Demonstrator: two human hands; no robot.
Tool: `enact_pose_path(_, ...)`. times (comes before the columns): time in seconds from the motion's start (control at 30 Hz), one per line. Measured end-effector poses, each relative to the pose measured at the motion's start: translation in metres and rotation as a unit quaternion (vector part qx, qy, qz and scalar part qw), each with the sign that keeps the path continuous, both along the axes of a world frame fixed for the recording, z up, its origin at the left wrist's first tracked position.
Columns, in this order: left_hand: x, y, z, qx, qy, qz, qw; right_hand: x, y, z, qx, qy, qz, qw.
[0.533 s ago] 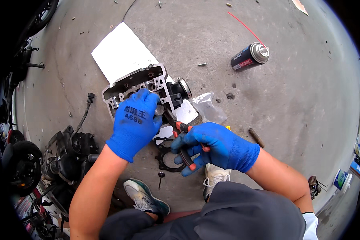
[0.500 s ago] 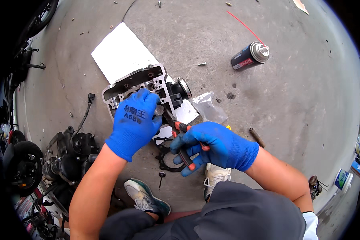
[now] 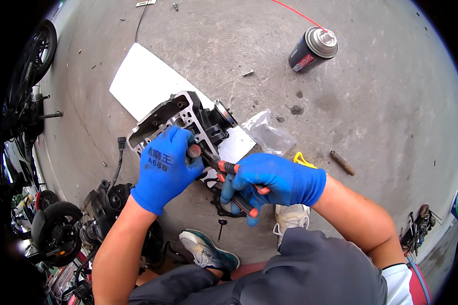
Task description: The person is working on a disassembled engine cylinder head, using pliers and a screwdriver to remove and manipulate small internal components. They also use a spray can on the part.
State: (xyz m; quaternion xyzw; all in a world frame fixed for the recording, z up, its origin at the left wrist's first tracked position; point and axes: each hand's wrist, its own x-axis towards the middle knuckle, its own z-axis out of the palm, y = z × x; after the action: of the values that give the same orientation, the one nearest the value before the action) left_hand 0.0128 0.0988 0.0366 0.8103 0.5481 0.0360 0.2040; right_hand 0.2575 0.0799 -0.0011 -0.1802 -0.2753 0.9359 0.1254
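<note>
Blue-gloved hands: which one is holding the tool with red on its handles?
The right hand: it grips the pliers-like tool. The left hand, with dark print on its back, is at the metal engine part instead.

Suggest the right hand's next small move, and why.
Probably a light squeeze of the right hand on the pliers: their handles stand apart, they point toward the metal housing, and the left hand is at that housing, perhaps steadying it. Whether the jaws grip anything is hidden.
</note>
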Motion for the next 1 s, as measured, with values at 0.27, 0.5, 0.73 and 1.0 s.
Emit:
enact_pose_path(0.27, -0.007, 0.004, 0.007, -0.054, -0.014, -0.008, 0.998, 0.013, 0.0, -0.01, -0.107, -0.027, 0.006, 0.994)
enact_pose_path(0.5, 0.001, -0.022, 0.006, -0.004, -0.032, 0.092, 0.995, 0.022, 0.004, 0.007, -0.025, -0.154, -0.007, 0.988)
enact_pose_path(0.73, 0.007, -0.064, -0.016, 0.088, -0.032, 0.309, 0.946, 0.002, 0.056, 0.066, 0.562, -0.347, 0.065, 0.748)
enact_pose_path(1.0, 0.003, -0.057, -0.015, 0.042, -0.047, 0.29, 0.955, -0.062, 0.102, 0.106, 0.569, -0.401, 0.317, 0.644)
